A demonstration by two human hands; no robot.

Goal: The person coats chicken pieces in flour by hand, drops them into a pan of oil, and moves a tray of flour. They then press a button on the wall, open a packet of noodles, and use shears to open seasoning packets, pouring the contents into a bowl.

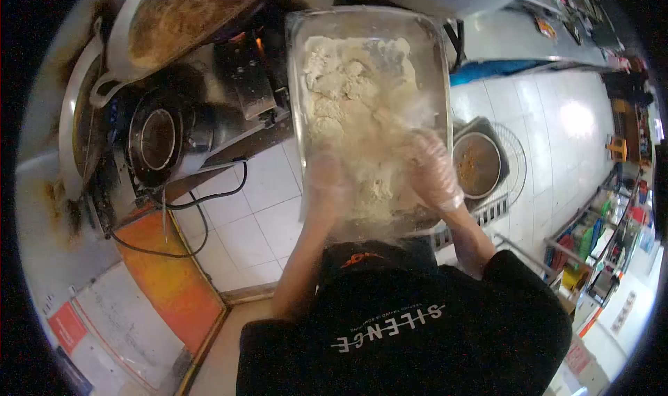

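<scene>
I see a clear rectangular tub [299,83], held up close and tilted, heaped with pale floury pieces [348,76]. My gloved left hand [327,180] and right hand [433,170] are both buried in the mix near its lower end.

The clear plastic tub [369,118] is showing a glossy, see-through wall, dusted pale by the rough, lumpy, matt dough [351,83] inside it. Each hand, left hand [327,180] and right hand [433,168], is wearing a thin, filmy transparent glove. The floor tiles [257,208] are gleaming smooth and white. The metal pot [476,163] is looking dull, and the black shirt [403,326] is matt cloth.
</scene>
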